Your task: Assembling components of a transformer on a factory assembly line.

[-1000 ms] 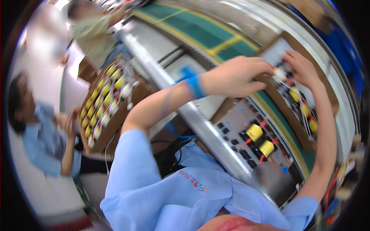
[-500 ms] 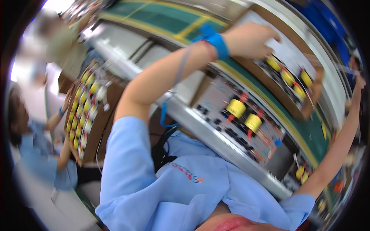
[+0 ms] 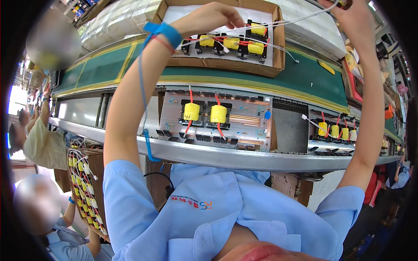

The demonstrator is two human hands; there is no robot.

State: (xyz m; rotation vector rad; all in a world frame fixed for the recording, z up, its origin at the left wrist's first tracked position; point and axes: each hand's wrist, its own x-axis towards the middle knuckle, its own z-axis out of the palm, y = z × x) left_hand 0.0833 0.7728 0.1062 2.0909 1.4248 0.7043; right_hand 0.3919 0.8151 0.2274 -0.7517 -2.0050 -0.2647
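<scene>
My left hand [image 3: 213, 19], with a blue wrist strap [image 3: 163, 35], hovers over a cardboard box [image 3: 278, 54]. Its fingers are bent and parted, close above white wires [image 3: 283, 22]; whether they touch them I cannot tell. Inside the box lie several yellow-wrapped transformers [image 3: 231, 43] with black frames and red and white leads. At the top right edge, my right hand [image 3: 355, 21] is closed around a dark transformer [image 3: 345, 4], partly cut off by the frame, from which the white wires trail left. Below, a circuit board [image 3: 248, 119] carries two yellow transformers [image 3: 191, 112].
A green conveyor belt [image 3: 305, 82] runs behind the metal rail [image 3: 217, 158]. Another board with yellow transformers [image 3: 334, 130] stands to the right. A yellow cutter [image 3: 325, 67] lies on the belt. At left, people work beside a box of transformers [image 3: 85, 187].
The view has turned and levelled. My right hand has come up from the far right edge to the top right, with a transformer and trailing white wires. My left hand stays over the box.
</scene>
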